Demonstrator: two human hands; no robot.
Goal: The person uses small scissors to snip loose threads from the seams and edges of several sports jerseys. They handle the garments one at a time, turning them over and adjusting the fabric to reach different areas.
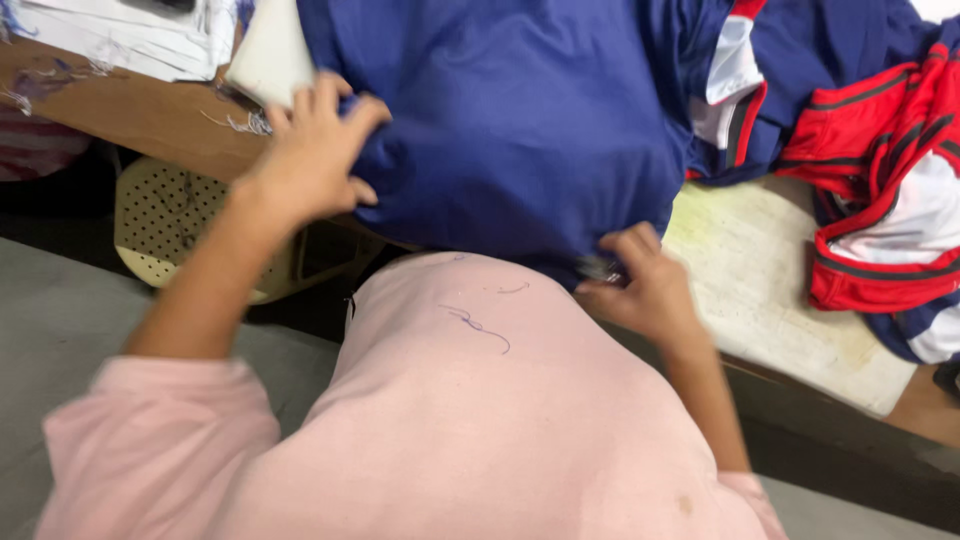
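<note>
Head view: right hand (640,285) blurred, its small metal object (598,268) indistinct.

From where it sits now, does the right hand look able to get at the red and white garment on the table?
Probably yes. The right hand grips the blue garment's lower edge, and the red and white garment lies just beyond it across bare pale table surface. Nothing stands between them, though it would have to let go first.

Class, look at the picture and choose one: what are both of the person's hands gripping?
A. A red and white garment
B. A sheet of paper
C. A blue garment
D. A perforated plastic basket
C: the left hand bunches one edge of the blue garment and the right hand pinches its lower edge, while the red and white garment lies untouched to the right.
</note>
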